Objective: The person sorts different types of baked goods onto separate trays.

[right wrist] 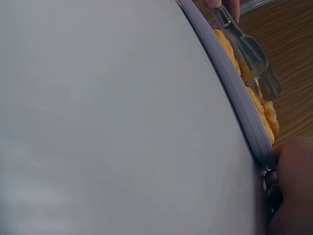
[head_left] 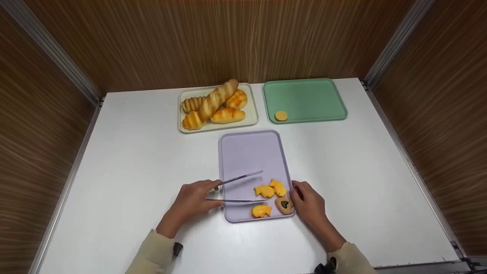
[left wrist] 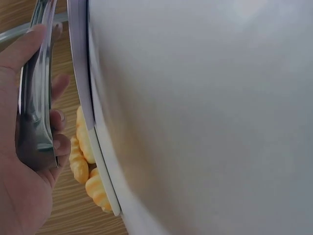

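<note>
My left hand (head_left: 190, 201) grips a pair of metal tongs (head_left: 242, 177), whose arms stand spread over the lilac tray (head_left: 249, 150). Nothing sits between the tong tips. In the left wrist view the fingers wrap around the tongs (left wrist: 35, 107). At the tray's near right edge, my right hand (head_left: 310, 204) holds the rim with curled fingers. Two yellow fish-shaped crackers (head_left: 265, 191) lie close together beyond the lower tong arm, and another fish-shaped cracker (head_left: 260, 211) lies on its near side. Beside the right fingers is a brown biscuit (head_left: 284, 206) with a dark heart centre.
Behind the lilac tray, a cream tray (head_left: 249, 121) carries several bread loaves (head_left: 218, 99). To its right, a green tray (head_left: 310, 99) bears one round biscuit (head_left: 281, 115) at its near left corner. Wood-grain panels (head_left: 243, 42) enclose the white table (head_left: 144, 152) at the back and sides.
</note>
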The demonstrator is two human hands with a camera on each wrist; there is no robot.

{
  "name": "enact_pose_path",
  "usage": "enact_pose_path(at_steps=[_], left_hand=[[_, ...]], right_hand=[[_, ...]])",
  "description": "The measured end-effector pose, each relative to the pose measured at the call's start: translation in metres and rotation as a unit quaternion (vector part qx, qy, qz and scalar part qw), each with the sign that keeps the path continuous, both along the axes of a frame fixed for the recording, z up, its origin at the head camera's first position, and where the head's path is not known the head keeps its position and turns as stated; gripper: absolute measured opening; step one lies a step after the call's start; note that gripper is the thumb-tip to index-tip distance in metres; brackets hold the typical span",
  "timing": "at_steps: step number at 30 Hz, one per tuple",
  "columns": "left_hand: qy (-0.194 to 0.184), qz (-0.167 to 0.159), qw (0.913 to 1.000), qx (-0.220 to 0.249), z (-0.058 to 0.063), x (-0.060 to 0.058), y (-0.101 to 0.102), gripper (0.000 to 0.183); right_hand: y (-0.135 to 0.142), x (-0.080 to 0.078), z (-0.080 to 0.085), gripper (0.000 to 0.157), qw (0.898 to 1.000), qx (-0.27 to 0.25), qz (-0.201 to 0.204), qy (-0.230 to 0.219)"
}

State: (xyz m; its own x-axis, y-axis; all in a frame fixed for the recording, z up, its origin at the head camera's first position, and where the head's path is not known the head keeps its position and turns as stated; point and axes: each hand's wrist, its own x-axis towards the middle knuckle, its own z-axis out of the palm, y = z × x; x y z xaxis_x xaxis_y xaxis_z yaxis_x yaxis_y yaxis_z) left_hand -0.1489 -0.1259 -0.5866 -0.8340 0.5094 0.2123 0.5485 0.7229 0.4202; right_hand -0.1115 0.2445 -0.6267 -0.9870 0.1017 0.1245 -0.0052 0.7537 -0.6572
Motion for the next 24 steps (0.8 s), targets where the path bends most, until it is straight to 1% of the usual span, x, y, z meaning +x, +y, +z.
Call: enact_pose_path(at_steps=[2, 5, 10, 17, 20, 24], left_hand=[[-0.006, -0.011, 0.9999, -0.001, 0.0, -0.001, 0.001, 0.055], [-0.009, -0.02, 0.9998, -0.005, -0.001, -0.003, 0.004, 0.053], [-0.011, -0.025, 0.9995, -0.015, 0.0, -0.006, 0.009, 0.049], [-0.007, -0.039, 0.9991, -0.018, -0.001, -0.007, 0.012, 0.041], [-0.013, -0.037, 0.9991, -0.015, -0.002, -0.007, 0.013, 0.039], [-0.032, -0.024, 0.9992, -0.008, -0.002, -0.005, 0.014, 0.037]], right_hand=[[0.0, 0.0, 0.0, 0.032, 1.0, 0.0, -0.002, 0.0], [0.0, 0.0, 0.0, 0.033, 1.0, -0.001, -0.001, -0.004], [0.0, 0.0, 0.0, 0.034, 1.0, -0.004, -0.004, -0.018], [0.001, 0.0, -0.001, 0.035, 1.0, -0.005, -0.005, -0.013], [0.001, 0.0, -0.001, 0.036, 1.0, -0.007, -0.005, -0.013], [0.001, 0.0, 0.0, 0.036, 1.0, -0.006, -0.005, -0.014]])
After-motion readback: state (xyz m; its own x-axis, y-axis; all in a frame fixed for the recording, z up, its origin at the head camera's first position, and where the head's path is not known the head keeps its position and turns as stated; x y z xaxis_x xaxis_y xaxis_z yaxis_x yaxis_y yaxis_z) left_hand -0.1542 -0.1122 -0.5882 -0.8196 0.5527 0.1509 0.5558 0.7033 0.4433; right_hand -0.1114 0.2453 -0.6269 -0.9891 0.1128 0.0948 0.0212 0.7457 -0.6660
